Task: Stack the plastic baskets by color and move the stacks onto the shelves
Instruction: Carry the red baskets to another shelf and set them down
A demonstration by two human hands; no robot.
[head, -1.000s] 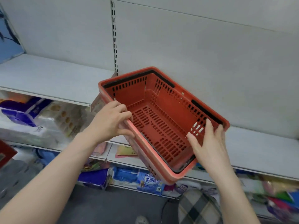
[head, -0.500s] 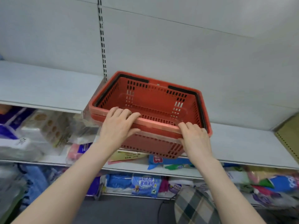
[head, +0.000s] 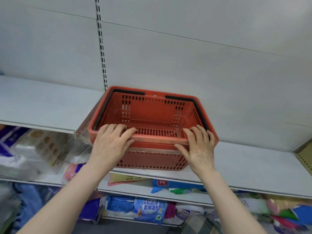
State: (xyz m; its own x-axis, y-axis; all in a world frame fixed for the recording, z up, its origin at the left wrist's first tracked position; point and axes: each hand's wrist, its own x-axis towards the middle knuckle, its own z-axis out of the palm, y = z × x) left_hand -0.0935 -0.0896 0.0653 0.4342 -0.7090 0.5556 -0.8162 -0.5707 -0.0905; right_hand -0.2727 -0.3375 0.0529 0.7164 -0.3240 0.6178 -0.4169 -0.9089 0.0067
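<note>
The red baskets (head: 152, 129), two nested by the look of the doubled rim, sit on the grey shelf (head: 244, 159) at the centre of the view, their far edge close to the back panel (head: 185, 56) and the slotted upright (head: 101, 48) at about eleven o'clock from them. The person's left hand (head: 111, 142) wraps the near rim at its seven o'clock corner, fingers curled over the top edge and thumb beneath; the right hand (head: 199, 146) does the same at five o'clock.

I'd judge these light and stiff: thin perforated plastic that holds its shape but slides easily on a smooth shelf. The thick rim is the sensible hold, one hand toward each corner, since the folded black handles (head: 128, 92) lying along the rim would swing if taken.

A second ago the stack was in the air, tilted steeply with its open mouth toward the viewer and a hand on each side. Half a second ago it had levelled and was reaching the shelf edge. Now it rests flat, further in, with both hands on the near rim.

Packaged goods (head: 150, 210) fill the lower shelves at six o'clock.
</note>
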